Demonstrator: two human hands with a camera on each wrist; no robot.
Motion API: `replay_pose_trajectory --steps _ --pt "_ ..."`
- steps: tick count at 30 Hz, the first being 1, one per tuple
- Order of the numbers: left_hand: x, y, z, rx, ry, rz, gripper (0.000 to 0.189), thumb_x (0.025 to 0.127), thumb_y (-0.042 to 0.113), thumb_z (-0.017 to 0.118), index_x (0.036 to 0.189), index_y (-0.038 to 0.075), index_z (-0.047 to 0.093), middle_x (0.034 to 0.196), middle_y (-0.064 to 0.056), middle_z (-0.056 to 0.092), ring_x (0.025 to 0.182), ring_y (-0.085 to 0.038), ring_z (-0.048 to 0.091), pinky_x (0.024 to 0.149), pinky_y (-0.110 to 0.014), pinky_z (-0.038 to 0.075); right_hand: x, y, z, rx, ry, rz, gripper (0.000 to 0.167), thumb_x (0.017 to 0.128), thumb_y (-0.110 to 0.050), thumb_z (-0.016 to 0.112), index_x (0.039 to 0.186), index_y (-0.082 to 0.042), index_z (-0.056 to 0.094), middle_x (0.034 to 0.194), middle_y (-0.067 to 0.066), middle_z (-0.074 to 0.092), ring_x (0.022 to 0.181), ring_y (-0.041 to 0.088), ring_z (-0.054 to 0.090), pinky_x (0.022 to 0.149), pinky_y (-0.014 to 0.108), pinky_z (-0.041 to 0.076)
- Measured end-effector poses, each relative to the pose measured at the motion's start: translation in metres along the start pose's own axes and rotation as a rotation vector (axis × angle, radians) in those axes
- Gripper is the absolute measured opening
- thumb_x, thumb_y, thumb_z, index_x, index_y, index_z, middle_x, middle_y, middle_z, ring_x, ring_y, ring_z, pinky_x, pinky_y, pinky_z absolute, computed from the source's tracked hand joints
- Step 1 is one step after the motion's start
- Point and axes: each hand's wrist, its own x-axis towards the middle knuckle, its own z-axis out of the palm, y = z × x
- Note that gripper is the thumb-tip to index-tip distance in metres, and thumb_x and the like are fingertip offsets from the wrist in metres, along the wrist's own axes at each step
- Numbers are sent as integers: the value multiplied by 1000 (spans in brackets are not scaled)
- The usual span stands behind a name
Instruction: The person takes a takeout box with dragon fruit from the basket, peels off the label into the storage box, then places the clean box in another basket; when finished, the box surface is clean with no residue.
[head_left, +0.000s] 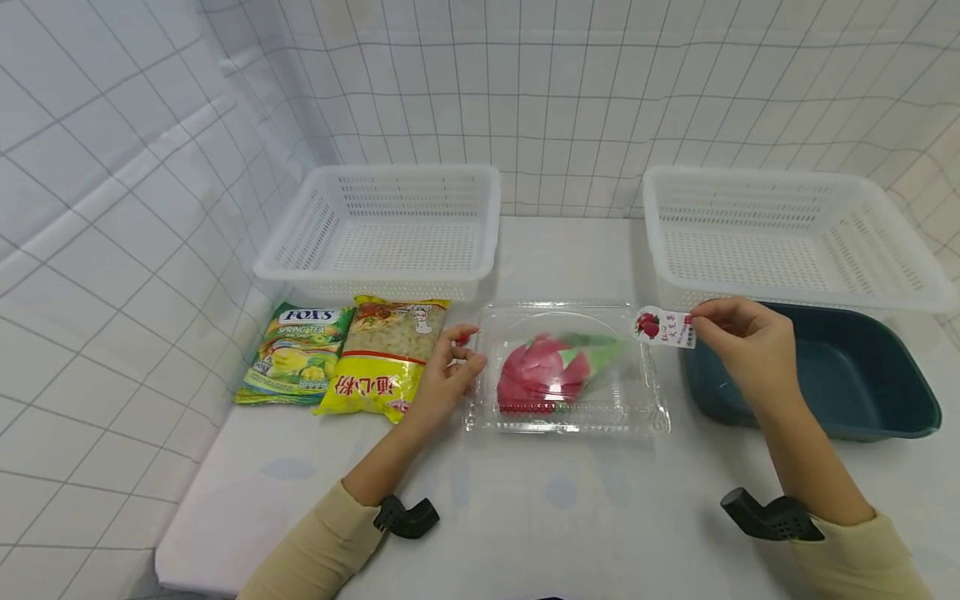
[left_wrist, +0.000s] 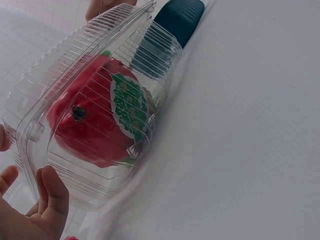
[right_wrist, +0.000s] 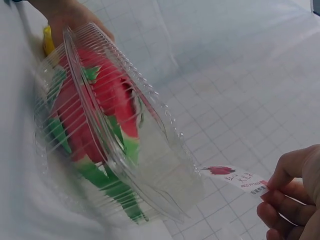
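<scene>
A clear plastic clamshell box (head_left: 637, 400) sits on the table with a red and green dragon fruit (head_left: 543, 371) inside; its lid is down. My left hand (head_left: 446, 375) grips the box's left end, thumb on the near side and fingers behind. Between thumb and fingertips, my right hand (head_left: 750, 342) pinches one end of a white label (head_left: 666, 327) printed with a dragon fruit picture. The label's other end lies against the box's right side, as the right wrist view shows. Through the box's wall, a green leaf-shaped sticker (left_wrist: 129, 106) shows on the fruit.
Left of the box lie a yellow pasta bag (head_left: 382, 358) and a green FOX'S candy bag (head_left: 296, 354). White baskets stand at the back left (head_left: 375, 275) and back right (head_left: 795, 296). A dark teal tub (head_left: 892, 429) is to the right, under my right hand and forearm.
</scene>
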Motion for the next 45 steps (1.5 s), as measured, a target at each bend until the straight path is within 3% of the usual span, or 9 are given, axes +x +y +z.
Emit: replay_pose_trajectory --steps 7,18,31,35,39,45 --pt "0 -1 0 -8 3 12 43 97 12 58 137 11 42 99 -11 48 66 -14 47 64 -20 45 -2 10 -14 22 41 33 10 88 -4 70 96 2 71 85 -11 68 75 5 58 62 12 46" --pt "0 -1 0 -8 -3 5 43 98 13 58 138 11 42 100 -11 49 67 -14 47 65 -21 46 -5 27 -28 238 130 130 6 86 0 70 91 -1 73 84 -4 70 75 8 57 61 12 45" --pt "0 -2 0 -3 3 9 44 97 14 58 138 12 42 100 -10 48 67 -15 47 65 -21 46 0 39 -44 335 203 208 12 87 5 66 86 -4 74 81 -6 69 77 8 56 63 10 46" --pt "0 -2 0 1 1 10 44 98 15 58 138 12 42 100 -11 49 68 -15 47 66 -21 46 1 41 -47 292 232 243 15 88 3 64 84 -7 74 80 -8 68 77 9 54 62 10 45" --pt "0 -2 0 5 -3 11 43 98 15 58 138 12 41 101 -11 49 68 -15 48 66 -21 46 3 43 -49 172 261 277 16 90 -2 62 84 -9 74 79 -11 67 77 9 52 61 11 43" --pt "1 -2 0 -6 -2 12 43 98 13 58 138 12 42 101 -11 48 68 -15 47 66 -21 46 1 48 -53 -115 159 351 22 98 -18 49 94 -15 71 86 -12 57 79 10 45 56 15 38"
